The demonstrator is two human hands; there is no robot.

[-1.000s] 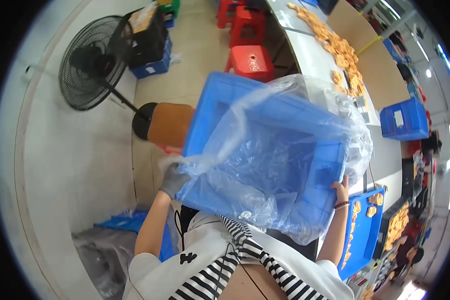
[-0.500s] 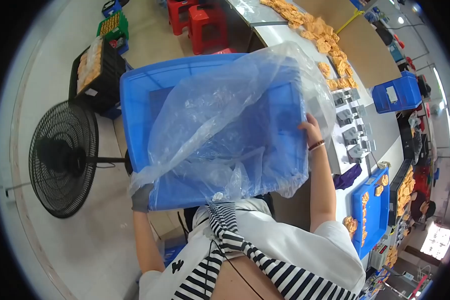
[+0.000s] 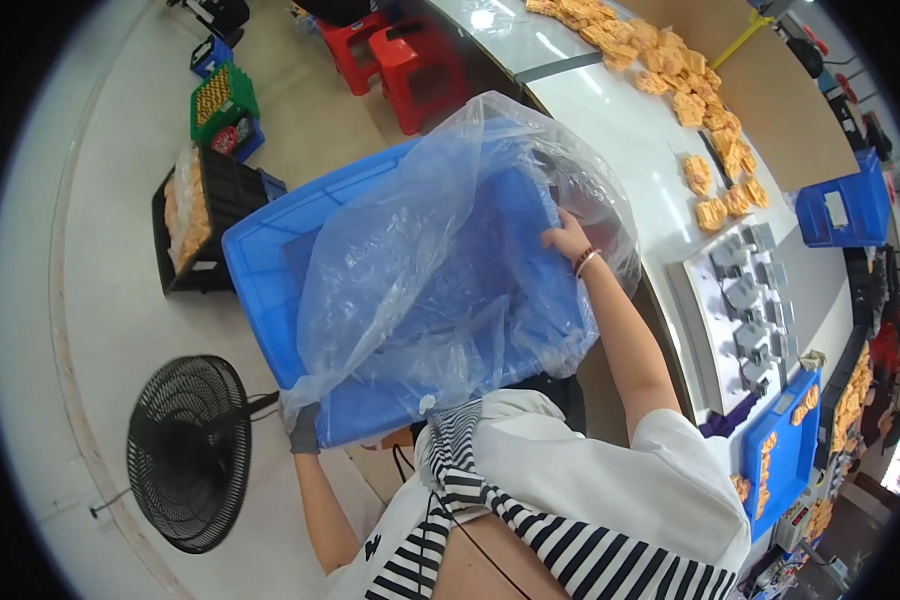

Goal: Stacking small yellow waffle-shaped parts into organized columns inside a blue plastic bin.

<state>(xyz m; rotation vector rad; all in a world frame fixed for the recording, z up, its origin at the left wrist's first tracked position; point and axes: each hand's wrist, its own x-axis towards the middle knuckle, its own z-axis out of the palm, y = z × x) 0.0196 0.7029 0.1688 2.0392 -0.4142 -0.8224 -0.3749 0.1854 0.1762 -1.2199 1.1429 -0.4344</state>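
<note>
A large blue plastic crate is held up in front of my body, tilted in the view. A clear plastic bag lines it and spills over its far and right rims. My left hand, in a grey glove, grips the crate's near left corner, its fingers partly covered by the bag. On the right rim my bare right hand is closed over the edge with the bag's film under it, a beaded bracelet at the wrist. Inside the crate I see only the loose film.
A black standing fan is at left, near a black crate of bagged orange pieces. Red stools stand ahead. To my right, a white worktable carries orange bundles, a metal fixture and a shallow blue tray.
The crate has turned anticlockwise in the view, its right side shifting left, with both hands still on it. The surroundings have shifted, and more of the worktable shows.
</note>
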